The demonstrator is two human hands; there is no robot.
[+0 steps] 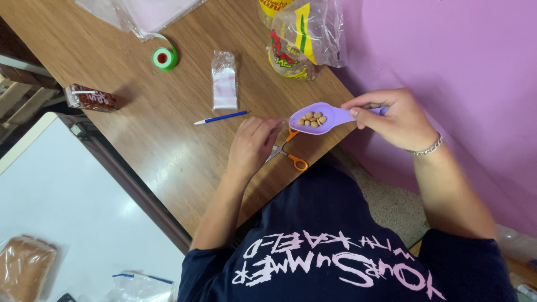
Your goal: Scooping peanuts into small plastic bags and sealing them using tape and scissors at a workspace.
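Observation:
My right hand [394, 117] grips the handle of a purple plastic scoop [321, 118], which is held level just above the table's near edge. Several peanuts [313, 119] lie in its bowl. My left hand [251, 146] lies palm down on the wooden table [168, 145], just left of the scoop. Its fingers rest over the blades of orange-handled scissors [295, 159]; the handles stick out to the right of the hand. I cannot see anything gripped under that hand.
A blue pen [221, 117], a small clear zip bag [225, 81] and a green tape roll [164, 57] lie beyond my left hand. A peanut bag [302, 39] stands by the purple wall [447, 56]. A brown drink carton [89, 98] sits far left. Bagged bread [22, 265] lies on a white surface.

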